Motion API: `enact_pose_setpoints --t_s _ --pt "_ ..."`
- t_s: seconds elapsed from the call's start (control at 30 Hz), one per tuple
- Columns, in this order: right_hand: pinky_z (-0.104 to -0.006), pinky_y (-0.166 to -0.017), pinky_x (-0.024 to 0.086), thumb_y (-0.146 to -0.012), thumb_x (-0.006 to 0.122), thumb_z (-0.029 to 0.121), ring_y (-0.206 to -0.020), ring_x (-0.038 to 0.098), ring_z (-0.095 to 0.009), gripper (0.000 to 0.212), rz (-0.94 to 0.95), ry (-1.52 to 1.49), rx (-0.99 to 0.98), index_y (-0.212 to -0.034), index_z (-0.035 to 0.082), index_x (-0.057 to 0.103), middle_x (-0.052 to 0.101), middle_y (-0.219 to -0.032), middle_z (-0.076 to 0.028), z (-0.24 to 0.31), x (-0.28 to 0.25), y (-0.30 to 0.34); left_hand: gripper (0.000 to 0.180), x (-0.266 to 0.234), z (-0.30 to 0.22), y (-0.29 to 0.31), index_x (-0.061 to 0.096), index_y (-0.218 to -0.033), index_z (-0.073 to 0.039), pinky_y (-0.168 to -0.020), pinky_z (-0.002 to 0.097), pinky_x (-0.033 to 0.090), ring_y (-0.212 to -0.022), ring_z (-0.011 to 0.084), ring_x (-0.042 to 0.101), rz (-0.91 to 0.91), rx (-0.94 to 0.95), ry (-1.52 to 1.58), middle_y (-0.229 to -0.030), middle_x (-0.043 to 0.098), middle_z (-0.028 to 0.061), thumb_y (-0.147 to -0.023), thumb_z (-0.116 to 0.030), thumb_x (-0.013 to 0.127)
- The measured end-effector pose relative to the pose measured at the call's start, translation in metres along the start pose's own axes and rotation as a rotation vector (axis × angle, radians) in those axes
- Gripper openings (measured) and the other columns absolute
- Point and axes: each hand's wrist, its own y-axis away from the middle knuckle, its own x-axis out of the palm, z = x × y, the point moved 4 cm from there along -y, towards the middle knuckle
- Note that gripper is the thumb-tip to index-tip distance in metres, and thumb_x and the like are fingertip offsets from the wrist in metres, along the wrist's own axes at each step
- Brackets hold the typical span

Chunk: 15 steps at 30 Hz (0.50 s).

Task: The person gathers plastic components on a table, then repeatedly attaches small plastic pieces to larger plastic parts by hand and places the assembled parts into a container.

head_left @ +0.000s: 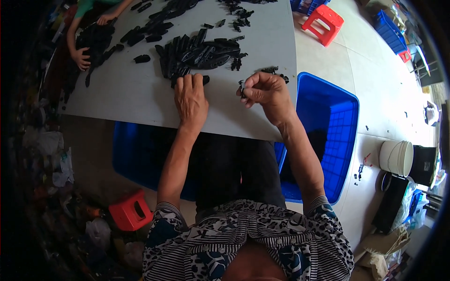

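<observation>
Seen from above, the left hand (191, 100) lies flat, grip released, fingertips touching a pile of black plastic parts (199, 54) on a white surface (140, 93). The right hand (267, 91) pinches a small black part (242, 89) just above the surface's near edge, beside a blue crate (344, 122) on the floor.

Short-sleeved patterned top (243, 234) in black, white and teal, striped cuffs, dark trousers (234, 168), bare forearms.
</observation>
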Motion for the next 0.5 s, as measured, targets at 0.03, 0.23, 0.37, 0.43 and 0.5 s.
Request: enact_pose_setpoints --t_s 0.03,0.23,0.37,0.43,0.5 --pt "-0.0243 -0.059 0.052 -0.080 0.067 -0.001 -0.066 0.064 -0.016 0.008 0.022 -0.118 0.021 -0.084 0.000 0.061 0.067 -0.081 -0.014 -0.004 0.001 0.004 0.025 0.001 -0.001 0.002 0.049 -0.090 -0.002 -0.075 0.0390 0.041 -0.084 0.0291 0.047 0.000 0.006 0.003 -0.088 0.047 0.0124 -0.069 0.010 0.058" --pt "-0.0236 -0.058 0.054 -0.077 0.066 -0.008 -0.069 0.066 -0.018 0.014 0.007 -0.217 0.034 -0.087 0.000 0.060 0.066 -0.082 -0.014 -0.020 -0.002 0.020 0.028 -0.007 -0.011 0.005 0.051 -0.094 -0.004 -0.075 0.0395 0.041 -0.085 0.0294 0.049 0.028 -0.001 0.049 -0.089 0.052 0.0114 -0.070 0.010 0.059" --pt "-0.0236 -0.058 0.054 -0.077 0.065 -0.009 -0.068 0.065 -0.017 0.019 -0.026 -0.235 0.040 -0.093 0.000 0.060 0.065 -0.081 -0.010 -0.020 -0.005 0.027 0.027 -0.018 -0.014 0.009 0.054 -0.101 -0.003 -0.073 0.0379 0.045 -0.086 0.0284 0.055 -0.006 -0.149 0.308 -0.092 0.054 0.0115 -0.077 0.004 0.061" --pt "-0.0234 -0.058 0.054 -0.077 0.065 -0.010 -0.068 0.065 -0.016 0.022 -0.043 -0.232 0.056 -0.096 0.000 0.061 0.064 -0.080 -0.009 -0.021 -0.007 0.029 0.026 -0.020 -0.014 0.012 0.055 -0.104 -0.003 -0.070 0.0365 0.046 -0.084 0.0258 0.057 0.002 -0.206 0.374 -0.093 0.054 0.0100 -0.080 0.002 0.062" --pt "-0.0234 -0.058 0.054 -0.076 0.065 -0.010 -0.067 0.064 -0.015 0.030 -0.021 -0.251 0.031 -0.105 -0.001 0.061 0.064 -0.080 -0.006 -0.021 -0.008 0.030 0.023 -0.011 -0.011 0.020 0.055 -0.107 -0.003 -0.065 0.0317 0.046 -0.076 0.0171 0.059 0.218 -0.711 1.203 -0.090 0.054 0.0066 -0.085 0.000 0.059"
